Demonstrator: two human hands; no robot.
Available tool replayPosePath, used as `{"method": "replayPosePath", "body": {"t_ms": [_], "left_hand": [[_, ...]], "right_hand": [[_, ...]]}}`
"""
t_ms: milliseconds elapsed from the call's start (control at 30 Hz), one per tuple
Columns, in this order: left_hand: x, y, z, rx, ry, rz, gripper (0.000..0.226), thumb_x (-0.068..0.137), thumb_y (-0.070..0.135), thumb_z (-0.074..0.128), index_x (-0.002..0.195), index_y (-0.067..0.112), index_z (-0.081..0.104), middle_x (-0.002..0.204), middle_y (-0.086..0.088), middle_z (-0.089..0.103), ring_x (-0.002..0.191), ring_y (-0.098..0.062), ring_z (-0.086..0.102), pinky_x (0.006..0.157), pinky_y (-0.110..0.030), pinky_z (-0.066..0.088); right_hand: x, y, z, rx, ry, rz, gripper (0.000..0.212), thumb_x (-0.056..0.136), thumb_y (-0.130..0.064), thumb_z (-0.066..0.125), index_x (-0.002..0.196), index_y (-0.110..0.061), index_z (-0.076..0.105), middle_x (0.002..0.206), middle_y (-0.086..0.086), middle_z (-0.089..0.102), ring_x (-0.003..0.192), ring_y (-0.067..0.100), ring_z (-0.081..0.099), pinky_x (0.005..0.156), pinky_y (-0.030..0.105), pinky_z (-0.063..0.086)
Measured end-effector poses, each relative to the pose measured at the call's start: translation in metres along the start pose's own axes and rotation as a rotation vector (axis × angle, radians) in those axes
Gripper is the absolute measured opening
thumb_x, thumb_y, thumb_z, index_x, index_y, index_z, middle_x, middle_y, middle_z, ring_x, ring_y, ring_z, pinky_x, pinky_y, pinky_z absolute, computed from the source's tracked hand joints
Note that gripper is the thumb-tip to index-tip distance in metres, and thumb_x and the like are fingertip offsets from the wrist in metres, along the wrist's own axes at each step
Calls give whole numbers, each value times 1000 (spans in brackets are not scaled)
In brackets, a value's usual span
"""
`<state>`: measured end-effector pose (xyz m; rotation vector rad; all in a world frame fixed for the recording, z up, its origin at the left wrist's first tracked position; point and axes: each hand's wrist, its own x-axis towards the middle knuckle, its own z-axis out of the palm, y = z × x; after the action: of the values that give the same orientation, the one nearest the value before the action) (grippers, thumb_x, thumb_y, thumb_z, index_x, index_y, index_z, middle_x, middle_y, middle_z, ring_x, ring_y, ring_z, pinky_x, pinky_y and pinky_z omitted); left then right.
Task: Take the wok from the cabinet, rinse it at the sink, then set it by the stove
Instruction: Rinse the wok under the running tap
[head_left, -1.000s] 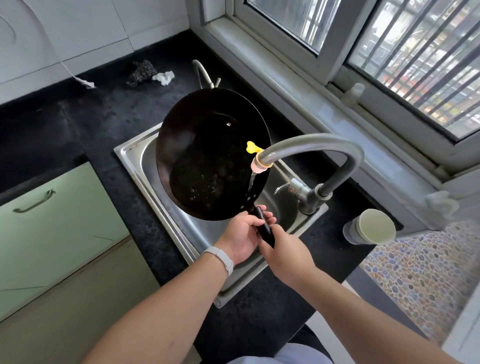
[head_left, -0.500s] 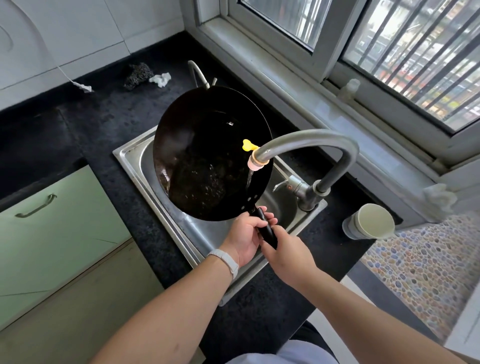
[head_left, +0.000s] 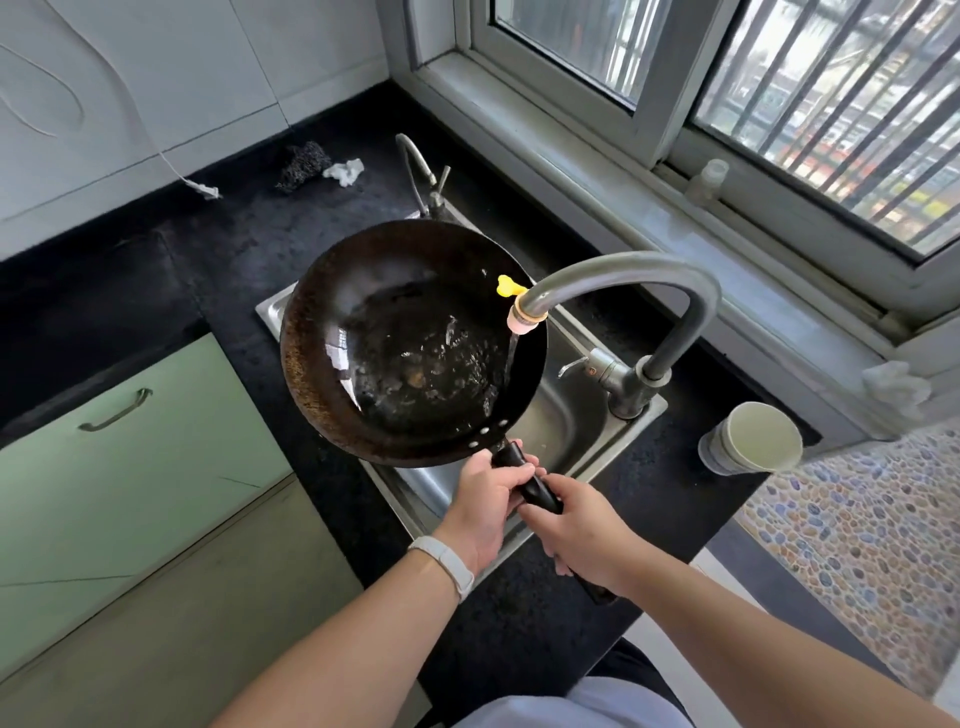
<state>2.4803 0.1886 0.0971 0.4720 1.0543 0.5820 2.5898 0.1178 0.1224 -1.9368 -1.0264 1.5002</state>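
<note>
Wok (head_left: 410, 338) had levelled out from the steep tilt of a second earlier, bowl now facing up over the sink (head_left: 566, 431) with the faucet (head_left: 613, 280) stream pooling inside; left hand (head_left: 485, 499) and right hand (head_left: 582, 525) each had a closed grip on the black handle (head_left: 524, 473). Rinse looked mid-way: swirl and dump probably still to come, stove not in view. Black bench (head_left: 218, 260) carried a scouring pad (head_left: 301, 163), a white rag (head_left: 345, 171) and a cup (head_left: 753, 439); barred window on the right, green cabinet door (head_left: 119, 441) on the left.
</note>
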Motion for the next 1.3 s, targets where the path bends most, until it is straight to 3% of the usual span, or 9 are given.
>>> {"method": "replayPosePath", "body": {"t_ms": [467, 700, 933, 1100, 1300], "left_hand": [[-42, -13, -18, 121, 2, -2, 15, 90, -4, 58, 99, 8, 58, 77, -5, 58, 73, -17, 61, 63, -27, 51], [-54, -23, -17, 206, -7, -5, 9, 91, 3, 61, 100, 3, 58, 82, -9, 61, 75, -18, 64, 63, -27, 53], [-58, -25, -17, 315, -43, 48, 24, 84, 20, 70, 97, 2, 59, 84, -9, 66, 77, -17, 69, 88, -43, 59], [-61, -29, -14, 318, -13, 41, 26, 88, 20, 70, 102, 2, 58, 86, -6, 65, 73, -11, 69, 79, -32, 58], [-68, -25, -14, 339, -31, 48, 16, 91, 18, 67, 93, 5, 58, 81, -6, 64, 72, -12, 68, 72, -27, 56]], "right_hand": [[-41, -11, 12, 269, -173, 180, 20, 98, -21, 60, 109, -5, 65, 56, 2, 52, 41, 15, 47, 41, 26, 40], [-58, -8, 11, 359, -192, 258, 22, 99, -21, 58, 110, -2, 63, 58, 2, 51, 44, 14, 45, 42, 25, 35], [-63, -2, 3, 614, -242, 374, 39, 98, -23, 60, 129, 1, 59, 58, 0, 49, 44, 10, 41, 40, 19, 33], [-66, 1, 2, 694, -281, 431, 47, 99, -27, 58, 136, 1, 56, 59, -3, 46, 44, 7, 40, 39, 16, 33], [-69, -1, 1, 665, -278, 402, 45, 98, -26, 60, 133, 3, 57, 60, -2, 49, 45, 7, 42, 41, 17, 35]]}}
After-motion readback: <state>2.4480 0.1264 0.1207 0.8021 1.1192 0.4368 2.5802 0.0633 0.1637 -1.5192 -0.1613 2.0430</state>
